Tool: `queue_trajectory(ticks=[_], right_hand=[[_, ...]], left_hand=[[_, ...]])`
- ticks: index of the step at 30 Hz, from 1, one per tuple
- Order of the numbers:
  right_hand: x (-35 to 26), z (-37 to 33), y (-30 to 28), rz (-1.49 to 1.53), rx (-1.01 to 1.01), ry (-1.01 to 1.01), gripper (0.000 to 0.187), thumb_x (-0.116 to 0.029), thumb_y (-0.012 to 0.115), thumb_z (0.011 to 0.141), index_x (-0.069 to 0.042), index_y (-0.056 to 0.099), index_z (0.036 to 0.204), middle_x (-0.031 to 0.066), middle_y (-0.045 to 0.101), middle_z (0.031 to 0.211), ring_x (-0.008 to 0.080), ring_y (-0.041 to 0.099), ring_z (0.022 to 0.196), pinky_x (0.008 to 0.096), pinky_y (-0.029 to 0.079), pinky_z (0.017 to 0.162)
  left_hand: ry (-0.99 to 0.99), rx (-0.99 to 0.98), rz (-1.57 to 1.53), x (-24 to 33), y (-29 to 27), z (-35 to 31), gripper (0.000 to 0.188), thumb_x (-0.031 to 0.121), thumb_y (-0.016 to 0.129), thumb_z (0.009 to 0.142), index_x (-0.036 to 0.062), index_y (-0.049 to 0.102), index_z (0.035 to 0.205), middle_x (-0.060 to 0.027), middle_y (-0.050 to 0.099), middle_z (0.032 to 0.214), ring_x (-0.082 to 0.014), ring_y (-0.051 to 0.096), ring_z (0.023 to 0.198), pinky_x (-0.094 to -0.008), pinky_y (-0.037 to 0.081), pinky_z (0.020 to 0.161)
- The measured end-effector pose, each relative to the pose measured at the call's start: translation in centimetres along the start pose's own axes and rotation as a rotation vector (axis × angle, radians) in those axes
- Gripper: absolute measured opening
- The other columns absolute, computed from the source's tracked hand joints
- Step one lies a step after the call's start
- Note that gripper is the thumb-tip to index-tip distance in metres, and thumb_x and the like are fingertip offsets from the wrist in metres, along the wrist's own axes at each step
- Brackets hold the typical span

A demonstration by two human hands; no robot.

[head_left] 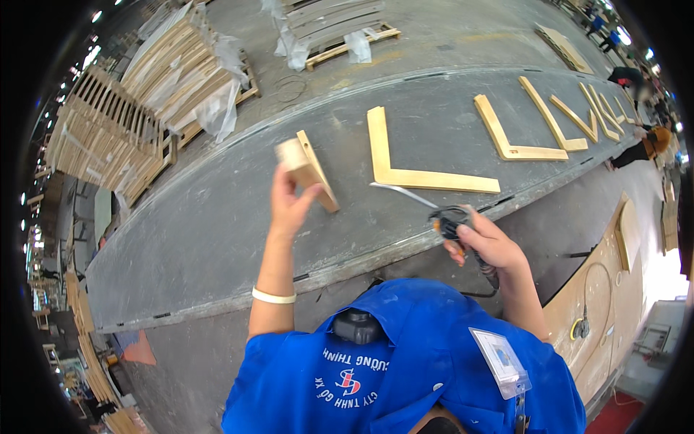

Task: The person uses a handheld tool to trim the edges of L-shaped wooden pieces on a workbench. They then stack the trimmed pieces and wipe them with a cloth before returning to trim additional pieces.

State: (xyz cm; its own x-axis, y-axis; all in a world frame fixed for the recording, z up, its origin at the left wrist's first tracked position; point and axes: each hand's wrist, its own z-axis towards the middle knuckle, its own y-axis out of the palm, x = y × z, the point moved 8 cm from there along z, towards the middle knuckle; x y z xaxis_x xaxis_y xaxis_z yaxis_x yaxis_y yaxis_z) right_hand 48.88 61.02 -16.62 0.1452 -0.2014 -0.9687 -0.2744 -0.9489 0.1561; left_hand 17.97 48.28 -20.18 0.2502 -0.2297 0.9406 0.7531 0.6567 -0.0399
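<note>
My left hand (288,206) is closed around an L-shaped wooden frame piece (305,172). It is tilted up off the grey table and slightly blurred, its near block end toward my fingers. My right hand (493,240) grips an air blow gun (451,218) with a black body and a long thin metal nozzle; a dark hose or cord hangs below it. The nozzle tip points left, just under the corner of another L-shaped wooden piece (434,179) lying flat on the table. Fingers of my right hand partly hide the gun's handle.
The long grey table (238,210) carries several more L-shaped pieces (535,153) to the right. A person (654,142) stands at its far right end. Wood stacks on pallets (177,79) stand beyond. A plywood board (600,304) with a yellow-handled tool (579,328) lies right of me.
</note>
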Motion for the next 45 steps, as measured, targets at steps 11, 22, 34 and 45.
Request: queue_trajectory(ticks=[11, 22, 34, 45], right_hand=[[11.5, 9.8, 2.1, -0.503, 0.006, 0.420, 0.063, -0.034, 0.047, 0.096, -0.001, 0.022, 0.143, 0.0074, 0.053, 0.071, 0.0152, 0.056, 0.057, 0.0305, 0.047, 0.050], [11.5, 10.7, -1.9, -0.675, 0.281, 0.351, 0.058, -0.033, 0.044, 0.097, 0.005, 0.026, 0.137, 0.0120, 0.058, 0.071, 0.0173, 0.057, 0.053, 0.0324, 0.048, 0.050], [11.5, 6.5, -11.4, -0.535, 0.701, 0.449, 0.040, -0.031, 0.046, 0.097, 0.003, 0.042, 0.116, 0.0113, 0.058, 0.070, 0.0187, 0.057, 0.050, 0.0316, 0.045, 0.043], [14.5, 4.0, -13.8, -1.008, 0.713, 0.318, 0.036, -0.030, 0.045, 0.097, 0.002, 0.044, 0.114, 0.0121, 0.058, 0.077, 0.0197, 0.060, 0.058, 0.0361, 0.050, 0.052]], left_hand=[[-0.429, 1.222, -0.774, -11.5, -20.3, -23.5, 0.074, 0.063, 0.048, 0.087, 0.0066, 0.036, 0.134, -0.0151, 0.044, 0.127, -0.0300, 0.045, 0.118, -0.0493, 0.039, 0.100], [-0.689, 1.321, -0.770, -26.2, -21.3, -29.2, 0.062, 0.058, 0.053, 0.087, 0.0073, 0.046, 0.122, -0.0114, 0.057, 0.116, -0.0300, 0.058, 0.105, -0.0458, 0.050, 0.091], [-0.889, 0.253, 0.822, -21.3, -17.6, -20.6, 0.048, 0.046, 0.065, 0.082, -0.0008, 0.060, 0.071, -0.0114, 0.063, 0.059, -0.0239, 0.062, 0.056, -0.0377, 0.052, 0.058], [-0.489, -0.258, 1.277, -23.3, -4.3, -9.1, 0.069, 0.021, 0.082, 0.063, 0.0073, 0.052, 0.124, -0.0161, 0.052, 0.119, -0.0365, 0.049, 0.108, -0.0428, 0.042, 0.094]])
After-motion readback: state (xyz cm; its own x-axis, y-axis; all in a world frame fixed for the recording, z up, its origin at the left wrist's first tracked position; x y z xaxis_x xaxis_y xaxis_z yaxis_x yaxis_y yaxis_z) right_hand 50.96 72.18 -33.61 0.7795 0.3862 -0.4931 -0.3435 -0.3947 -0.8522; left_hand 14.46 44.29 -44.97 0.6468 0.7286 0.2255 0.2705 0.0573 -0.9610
